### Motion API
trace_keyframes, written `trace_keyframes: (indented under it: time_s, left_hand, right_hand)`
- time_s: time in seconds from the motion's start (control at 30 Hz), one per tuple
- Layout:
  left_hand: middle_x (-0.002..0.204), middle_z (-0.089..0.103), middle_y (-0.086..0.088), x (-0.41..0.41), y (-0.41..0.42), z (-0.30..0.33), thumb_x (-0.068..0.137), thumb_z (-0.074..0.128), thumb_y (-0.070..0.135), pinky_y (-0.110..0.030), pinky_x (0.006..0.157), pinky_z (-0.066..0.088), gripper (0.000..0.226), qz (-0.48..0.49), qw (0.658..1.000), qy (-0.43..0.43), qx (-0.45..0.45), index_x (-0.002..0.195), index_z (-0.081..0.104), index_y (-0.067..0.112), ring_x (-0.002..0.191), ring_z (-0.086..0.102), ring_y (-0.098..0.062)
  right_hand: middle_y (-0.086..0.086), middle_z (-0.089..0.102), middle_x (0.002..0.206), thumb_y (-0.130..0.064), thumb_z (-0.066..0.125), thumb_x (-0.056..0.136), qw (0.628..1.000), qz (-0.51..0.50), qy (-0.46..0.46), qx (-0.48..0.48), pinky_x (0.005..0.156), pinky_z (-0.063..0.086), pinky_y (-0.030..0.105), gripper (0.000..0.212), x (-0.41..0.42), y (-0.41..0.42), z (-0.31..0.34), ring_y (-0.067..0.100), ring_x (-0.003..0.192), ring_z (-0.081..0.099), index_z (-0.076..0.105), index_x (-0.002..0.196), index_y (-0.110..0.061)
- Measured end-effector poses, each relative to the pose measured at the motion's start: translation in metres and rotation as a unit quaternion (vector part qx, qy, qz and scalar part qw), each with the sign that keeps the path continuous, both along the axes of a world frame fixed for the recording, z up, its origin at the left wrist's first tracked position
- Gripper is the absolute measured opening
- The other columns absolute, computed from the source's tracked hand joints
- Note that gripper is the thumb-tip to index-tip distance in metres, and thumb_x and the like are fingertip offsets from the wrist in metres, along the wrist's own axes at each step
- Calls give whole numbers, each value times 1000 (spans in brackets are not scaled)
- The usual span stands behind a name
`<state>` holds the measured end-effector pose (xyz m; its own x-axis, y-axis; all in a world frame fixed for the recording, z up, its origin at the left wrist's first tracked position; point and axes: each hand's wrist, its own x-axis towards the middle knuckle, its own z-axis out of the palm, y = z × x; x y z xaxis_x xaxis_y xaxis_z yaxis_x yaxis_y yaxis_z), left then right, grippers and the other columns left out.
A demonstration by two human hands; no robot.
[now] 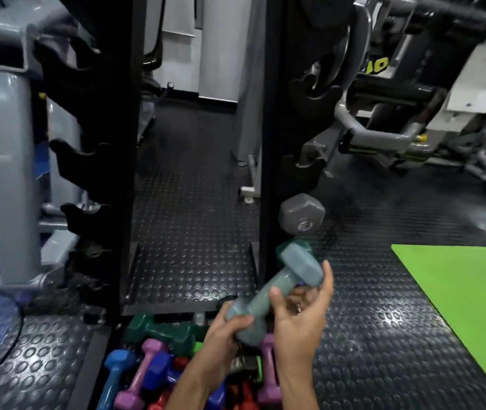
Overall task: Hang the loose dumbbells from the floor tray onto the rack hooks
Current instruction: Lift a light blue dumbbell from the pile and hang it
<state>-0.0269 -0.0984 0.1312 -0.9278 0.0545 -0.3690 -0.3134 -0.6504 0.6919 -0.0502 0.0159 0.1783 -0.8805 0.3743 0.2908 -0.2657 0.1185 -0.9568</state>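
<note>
Gripping a grey-green dumbbell (268,294) tilted, left hand (227,329) holds its lower head, right hand (301,312) its handle.

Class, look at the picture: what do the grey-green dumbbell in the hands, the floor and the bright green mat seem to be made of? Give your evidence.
Grey-green hexagonal dumbbell: probably metal under a vinyl or neoprene coating; smooth, dull sheen, rounded edges. Black studded floor: likely rubber tiles; raised round studs with a soft gloss. Bright green mat: apparently foam or rubber; flat, matte, even colour.

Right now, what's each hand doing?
Left hand: grips the near head of the grey-green dumbbell.
Right hand: fingers curled round its handle.
</note>
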Motion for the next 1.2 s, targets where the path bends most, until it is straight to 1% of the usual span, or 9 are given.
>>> trace_keyframes:
  time_s: [0.23,0.43,0.57,0.7,0.8,0.93,1.0,1.1,1.2]
  left_hand:
    - [109,68,-16,-27,38,81,56,84,28,-40,91,43,70,-37,994,100,3,118,59,8,102,59,-30]
    - [114,70,-8,-40,56,134,71,81,34,-37,91,41,72,-94,978,184,-20,131,54,7,101,61,-21]
    - [120,71,-12,-51,70,177,83,76,30,-30,83,54,57,-69,974,211,-40,131,57,5,97,68,-17]
    - [124,71,-16,-68,89,219,93,73,31,-39,88,58,51,-26,980,184,-76,132,58,3,108,71,-25]
    - [124,70,-17,-84,100,241,91,74,35,-36,82,61,55,10,987,146,-70,132,58,2,106,71,-23]
    - [121,70,-15,-101,109,261,87,78,38,-34,71,60,54,74,992,93,-49,127,60,6,107,70,-27]
    - [118,71,-13,-109,111,267,87,78,38,-36,72,62,50,91,992,78,-44,123,62,8,106,71,-26]
    - [112,70,-11,-118,108,273,87,78,39,-40,80,63,39,116,991,53,-41,111,61,12,103,71,-26]
    - [112,66,-10,-124,102,276,85,80,41,-38,73,63,52,142,988,29,-48,119,56,11,101,69,-26]
  right_hand:
    - [6,70,108,-4,83,82,996,-4,84,4,82,53,21,99,-15,49,87,9,88,68,28,156,-39]
    - [3,68,96,-7,84,84,995,25,92,30,80,56,28,100,-42,82,154,9,78,65,26,158,-38]
    - [4,65,88,-21,89,76,997,48,50,24,81,61,48,98,-76,103,198,21,83,68,31,152,-44]
    - [8,64,91,-8,83,84,995,95,0,7,63,56,33,86,-110,115,237,13,70,68,34,150,-34]
    - [11,64,104,-1,77,87,989,146,-38,-8,48,52,24,85,-133,112,258,3,55,65,32,154,-27]
    - [9,67,116,-1,74,91,981,183,-66,16,51,54,21,63,-162,102,265,1,57,66,42,138,-29]
    - [11,68,110,-4,75,91,975,200,-83,40,48,51,22,53,-178,96,264,3,52,62,49,132,-23]
    - [14,64,96,-8,76,90,969,204,-128,59,47,47,23,73,-196,85,264,8,52,54,41,153,-22]
    - [12,59,91,-7,74,92,963,206,-160,71,48,43,24,85,-206,71,264,8,52,49,28,162,-20]
